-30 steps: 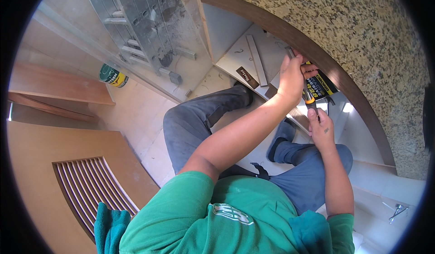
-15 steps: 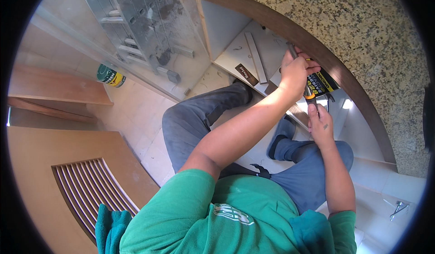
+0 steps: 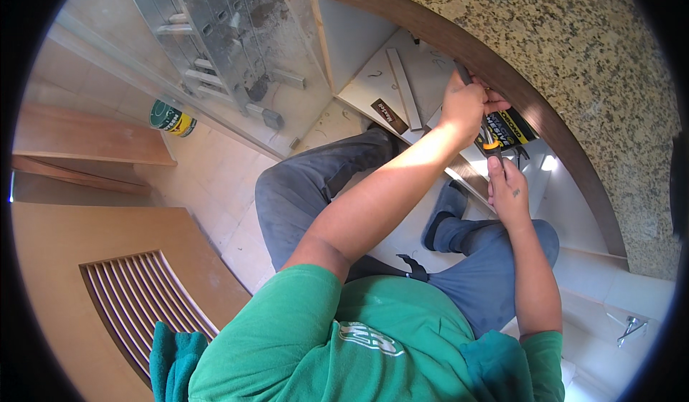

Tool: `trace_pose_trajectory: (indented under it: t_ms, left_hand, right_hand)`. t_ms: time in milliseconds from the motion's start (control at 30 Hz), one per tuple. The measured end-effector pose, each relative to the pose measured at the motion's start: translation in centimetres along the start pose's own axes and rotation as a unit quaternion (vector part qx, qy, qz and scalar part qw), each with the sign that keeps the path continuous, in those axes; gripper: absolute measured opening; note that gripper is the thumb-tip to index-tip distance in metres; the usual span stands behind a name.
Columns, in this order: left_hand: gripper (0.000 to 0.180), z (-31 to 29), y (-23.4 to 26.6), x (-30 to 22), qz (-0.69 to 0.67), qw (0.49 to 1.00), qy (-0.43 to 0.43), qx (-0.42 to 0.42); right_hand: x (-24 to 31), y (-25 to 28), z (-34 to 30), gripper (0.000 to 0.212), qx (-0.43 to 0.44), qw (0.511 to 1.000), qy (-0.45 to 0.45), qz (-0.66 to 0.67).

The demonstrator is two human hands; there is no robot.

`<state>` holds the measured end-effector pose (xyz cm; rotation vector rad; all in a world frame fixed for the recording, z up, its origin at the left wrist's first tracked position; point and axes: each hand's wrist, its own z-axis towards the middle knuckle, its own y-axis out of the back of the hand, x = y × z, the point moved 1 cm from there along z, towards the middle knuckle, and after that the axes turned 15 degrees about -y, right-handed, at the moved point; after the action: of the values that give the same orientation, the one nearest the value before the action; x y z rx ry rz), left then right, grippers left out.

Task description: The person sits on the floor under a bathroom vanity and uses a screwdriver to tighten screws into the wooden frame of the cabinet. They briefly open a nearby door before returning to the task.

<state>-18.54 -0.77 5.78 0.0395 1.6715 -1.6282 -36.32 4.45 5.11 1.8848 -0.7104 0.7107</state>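
Note:
My left hand point(image 3: 463, 108) is closed around a narrow dark strip point(image 3: 463, 73) whose end sticks up past the fingers, just under the brown curved counter edge. Below it, my right hand point(image 3: 509, 187) grips a hand tool point(image 3: 491, 148) with a black and orange handle. The tool points up toward my left hand, and its far end is partly hidden, so its kind is unclear. Behind both hands a black and yellow can point(image 3: 518, 128) stands in the cabinet. A dark curved metal piece point(image 3: 522, 156) shows beside my right hand.
The granite countertop point(image 3: 560, 36) curves over the cabinet. A pale strip point(image 3: 405, 88) and a small brown card point(image 3: 389, 116) lie on the cabinet floor. To the left are an aluminium ladder point(image 3: 222, 50) behind glass, a green bucket point(image 3: 172, 118) and a slatted wooden door point(image 3: 64, 237).
My left hand has shifted slightly left and lower with the strip. The tool in my right hand has tilted a little, while that hand stays nearly in place.

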Motion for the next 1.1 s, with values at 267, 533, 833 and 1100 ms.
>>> trace_pose_trajectory:
  t_ms: [267,533,833,1100]
  left_hand:
    - [0.043,0.4,-0.3,-1.1,0.021,1.0,0.01,0.002]
    - [0.046,-0.1,1.4,-1.1,0.068,0.994,-0.001,0.087]
    - [0.032,-3.2,0.4,0.7,0.133,0.989,0.05,0.051]
    - [0.034,-3.9,-0.3,1.5,0.218,0.975,0.011,0.044]
  right_hand:
    - [0.7,0.4,0.3,0.058,-0.023,0.999,0.009,-0.028]
    - [0.0,0.5,0.9,0.056,-0.02,0.999,-0.006,-0.039]
    - [0.0,1.2,0.3,0.054,-0.005,1.0,-0.008,-0.015]
    - [0.1,2.1,0.7,0.057,-0.009,0.999,-0.012,-0.03]
